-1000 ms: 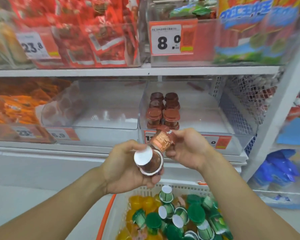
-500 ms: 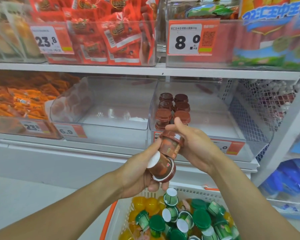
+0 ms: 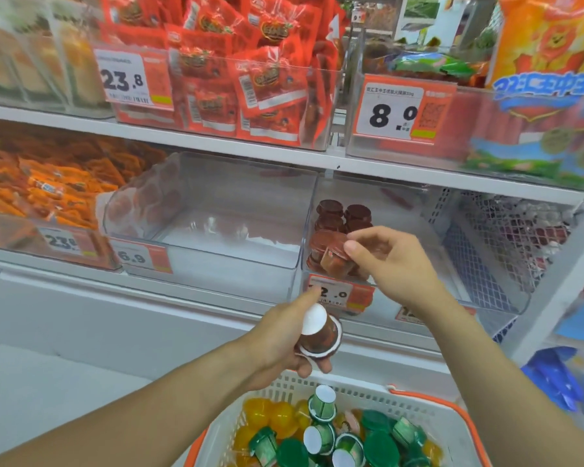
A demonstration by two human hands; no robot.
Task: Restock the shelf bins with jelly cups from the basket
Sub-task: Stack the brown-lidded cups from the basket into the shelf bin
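Head view: right hand pinches a brown jelly cup at the bin front, left hand gripping another; recommend seating it upright beside the stacked cups.

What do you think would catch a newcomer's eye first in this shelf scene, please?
Probably the two hands at centre: the right hand pinches a brown jelly cup at the front of the clear bin beside the brown cups already stacked there, while the left hand grips another brown cup lower down. Below them, the white basket brims with green and yellow jelly cups, and red snack packets crowd the upper shelf.
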